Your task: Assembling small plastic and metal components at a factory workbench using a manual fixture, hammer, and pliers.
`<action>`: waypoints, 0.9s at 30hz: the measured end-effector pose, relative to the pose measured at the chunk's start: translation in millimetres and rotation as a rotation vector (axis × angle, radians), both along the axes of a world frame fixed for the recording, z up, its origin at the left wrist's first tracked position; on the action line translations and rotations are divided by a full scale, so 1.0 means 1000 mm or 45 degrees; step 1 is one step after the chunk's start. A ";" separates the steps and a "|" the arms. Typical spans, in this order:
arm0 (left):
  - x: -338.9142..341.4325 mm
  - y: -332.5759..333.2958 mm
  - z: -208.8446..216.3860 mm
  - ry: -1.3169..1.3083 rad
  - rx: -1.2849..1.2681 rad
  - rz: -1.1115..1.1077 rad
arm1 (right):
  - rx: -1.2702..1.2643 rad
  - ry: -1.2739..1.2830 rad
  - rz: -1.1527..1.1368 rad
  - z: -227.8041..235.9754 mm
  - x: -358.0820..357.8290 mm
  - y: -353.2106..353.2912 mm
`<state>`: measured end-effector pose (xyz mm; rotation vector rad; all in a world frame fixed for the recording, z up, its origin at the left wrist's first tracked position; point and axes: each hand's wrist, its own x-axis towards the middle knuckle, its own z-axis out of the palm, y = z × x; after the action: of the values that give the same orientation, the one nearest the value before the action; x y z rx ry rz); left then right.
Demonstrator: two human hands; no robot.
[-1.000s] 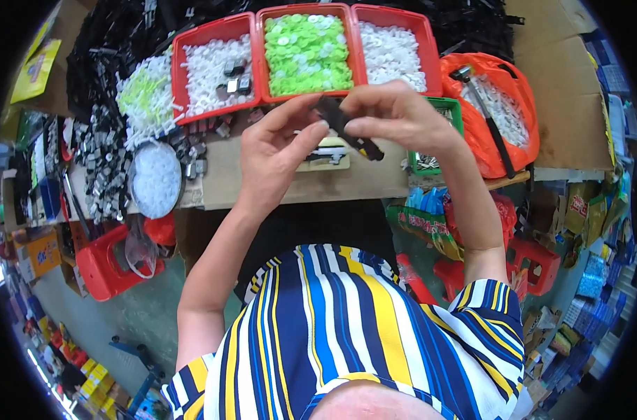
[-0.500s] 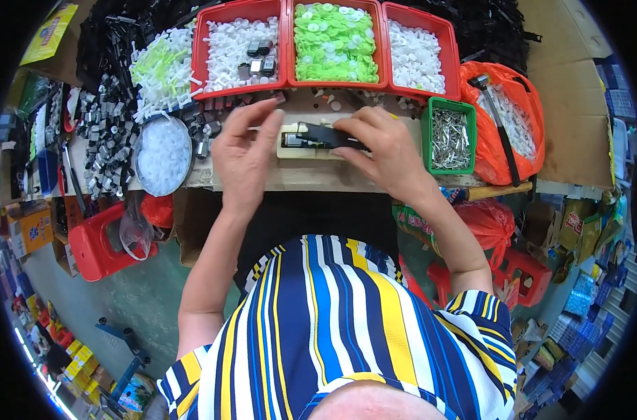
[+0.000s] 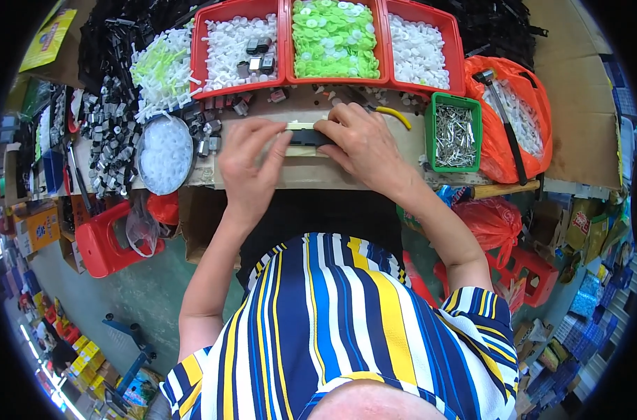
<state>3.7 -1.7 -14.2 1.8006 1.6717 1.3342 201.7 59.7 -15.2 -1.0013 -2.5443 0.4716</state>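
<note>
"What has just changed?"

"The slim black plastic part (image 3: 309, 137) was in the right hand (image 3: 364, 145) alone half a second ago; now the left hand (image 3: 248, 164) has come to its other end. It lies level at the cream-coloured rectangular block (image 3: 304, 151), between the two hands, so I'd judge both are now steadying or aligning it there."

"How do the hands stand?"

"The right is nearly closed, thumb and fingers pinching the part's right end. The left is curved, thumb and fingertips close together at the left end, seemingly touching; whether they grip, I can't tell."

"And around them?"

"Just beyond the right fingers, a curved yellow handle (image 3: 397, 115); to that hand's right, a green rectangular plastic tray (image 3: 455, 169) of silver metal pins (image 3: 455, 136)."
</note>
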 end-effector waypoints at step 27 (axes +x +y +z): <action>0.016 0.013 -0.032 0.995 0.449 -0.522 | 0.394 -0.188 -0.957 0.034 0.220 0.064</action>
<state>20.2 11.2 -45.9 2.9433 1.2732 0.8156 421.2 123.9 18.6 -1.7701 -2.0342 -0.2066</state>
